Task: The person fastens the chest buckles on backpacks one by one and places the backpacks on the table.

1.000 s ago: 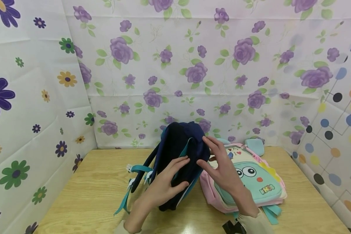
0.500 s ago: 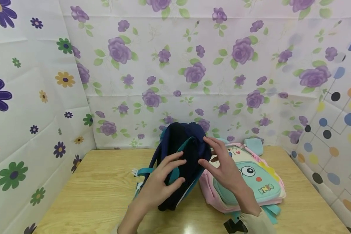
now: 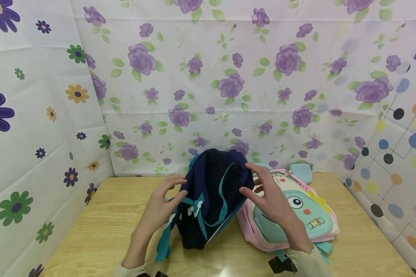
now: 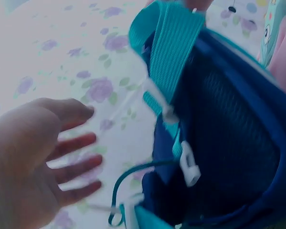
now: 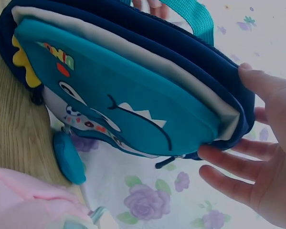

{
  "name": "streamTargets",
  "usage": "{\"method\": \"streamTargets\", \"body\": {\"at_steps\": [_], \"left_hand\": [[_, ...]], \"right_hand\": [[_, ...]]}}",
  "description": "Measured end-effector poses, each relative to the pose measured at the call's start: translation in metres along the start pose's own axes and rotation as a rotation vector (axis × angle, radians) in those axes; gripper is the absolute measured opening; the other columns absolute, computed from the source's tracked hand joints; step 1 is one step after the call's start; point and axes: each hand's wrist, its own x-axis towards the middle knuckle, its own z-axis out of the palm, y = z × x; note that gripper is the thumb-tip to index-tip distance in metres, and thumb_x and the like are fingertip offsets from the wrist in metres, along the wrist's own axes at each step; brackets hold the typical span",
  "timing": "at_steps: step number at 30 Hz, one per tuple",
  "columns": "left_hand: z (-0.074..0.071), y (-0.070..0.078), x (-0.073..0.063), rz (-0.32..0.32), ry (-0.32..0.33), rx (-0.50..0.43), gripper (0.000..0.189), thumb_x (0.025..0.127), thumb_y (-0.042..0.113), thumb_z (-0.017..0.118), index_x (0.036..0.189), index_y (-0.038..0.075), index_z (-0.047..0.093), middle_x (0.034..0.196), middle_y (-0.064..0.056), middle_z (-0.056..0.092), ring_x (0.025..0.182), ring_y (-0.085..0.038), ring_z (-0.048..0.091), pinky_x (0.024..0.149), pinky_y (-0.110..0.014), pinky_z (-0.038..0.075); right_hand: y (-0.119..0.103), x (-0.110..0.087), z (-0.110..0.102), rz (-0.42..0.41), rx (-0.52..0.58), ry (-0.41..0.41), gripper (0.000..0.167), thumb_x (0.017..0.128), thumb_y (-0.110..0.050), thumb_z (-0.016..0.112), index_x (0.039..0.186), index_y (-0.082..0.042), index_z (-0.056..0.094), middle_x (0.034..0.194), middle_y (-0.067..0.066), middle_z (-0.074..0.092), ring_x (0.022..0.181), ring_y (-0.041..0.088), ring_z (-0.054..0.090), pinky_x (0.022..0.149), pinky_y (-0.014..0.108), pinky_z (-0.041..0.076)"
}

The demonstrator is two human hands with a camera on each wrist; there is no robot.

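Note:
A navy blue child's backpack [image 3: 211, 192] with teal straps is propped up on the table, its back side towards me. My right hand [image 3: 272, 200] holds its right edge; in the right wrist view the thumb lies on the navy rim and fingers [image 5: 228, 162] curl under the teal dinosaur front [image 5: 147, 90]. My left hand [image 3: 159, 204] is at the backpack's left side, near the teal strap [image 3: 164, 240] and white buckles [image 3: 195, 207]. The left wrist view shows this left hand [image 4: 37, 157] with its fingers extended, apart from the backpack [image 4: 228, 133].
To the right, a pink and mint backpack [image 3: 306, 221] with a cartoon face lies on the wooden table [image 3: 100, 227]. Its pink side [image 5: 33, 205] shows in the right wrist view. Flower-patterned cloth [image 3: 180, 77] hangs behind the table, with patterned cloth along both sides.
My left hand has drawn back leftwards from in front of the opening to the left side. The backpack has turned, so its straps and back now face me. My right hand stays at the right edge.

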Motion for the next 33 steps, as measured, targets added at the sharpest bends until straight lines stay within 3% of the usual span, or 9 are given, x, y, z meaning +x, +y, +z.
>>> {"method": "streamTargets", "body": {"at_steps": [3,8,12,22,28,33], "left_hand": [[-0.007,-0.006,-0.001,-0.122,-0.066,0.023,0.036,0.097,0.036,0.064,0.130,0.025,0.060,0.138,0.001,0.055,0.125,-0.024,0.053,0.100,-0.052,0.046],[-0.012,-0.014,-0.003,-0.326,-0.252,0.059,0.056,0.094,0.037,0.068,0.144,0.016,0.050,0.149,-0.010,0.045,0.134,-0.036,0.046,0.104,-0.057,0.042],[-0.011,-0.022,-0.004,-0.421,-0.366,0.068,0.068,0.091,0.036,0.072,0.149,0.014,0.044,0.154,-0.013,0.041,0.141,-0.039,0.039,0.110,-0.059,0.037],[-0.009,-0.030,-0.005,-0.422,-0.407,0.049,0.068,0.091,0.036,0.073,0.149,0.014,0.044,0.155,-0.012,0.041,0.143,-0.038,0.037,0.111,-0.059,0.035],[-0.009,-0.032,-0.006,-0.416,-0.417,0.037,0.068,0.091,0.031,0.073,0.149,0.012,0.044,0.154,-0.012,0.041,0.144,-0.038,0.036,0.112,-0.059,0.034],[-0.010,-0.032,-0.007,-0.422,-0.424,0.034,0.071,0.092,0.030,0.072,0.152,0.010,0.039,0.156,-0.015,0.038,0.144,-0.040,0.036,0.112,-0.059,0.033]], "right_hand": [[0.002,0.000,-0.002,0.025,-0.035,-0.025,0.066,0.095,-0.036,0.068,0.152,-0.029,0.037,0.145,0.000,0.044,0.103,0.015,0.059,0.083,0.037,0.055],[0.004,-0.001,-0.004,0.071,-0.054,-0.095,0.066,0.094,-0.043,0.066,0.152,-0.030,0.038,0.145,0.000,0.043,0.097,0.014,0.060,0.079,0.034,0.055],[0.006,0.000,-0.002,0.102,-0.055,-0.159,0.069,0.093,-0.048,0.065,0.152,-0.027,0.038,0.143,0.002,0.044,0.086,0.010,0.059,0.073,0.026,0.053],[0.014,-0.001,0.002,0.125,-0.056,-0.244,0.064,0.088,-0.054,0.068,0.143,-0.024,0.051,0.126,-0.002,0.051,0.068,0.006,0.054,0.062,0.023,0.048],[0.023,-0.003,0.005,0.173,-0.070,-0.359,0.064,0.087,-0.061,0.066,0.140,-0.028,0.053,0.118,-0.006,0.050,0.076,0.004,0.059,0.068,0.023,0.050],[0.031,-0.005,0.009,0.168,-0.130,-0.457,0.055,0.085,-0.059,0.070,0.128,-0.027,0.062,0.112,-0.006,0.056,0.079,0.003,0.060,0.076,0.030,0.052]]}}
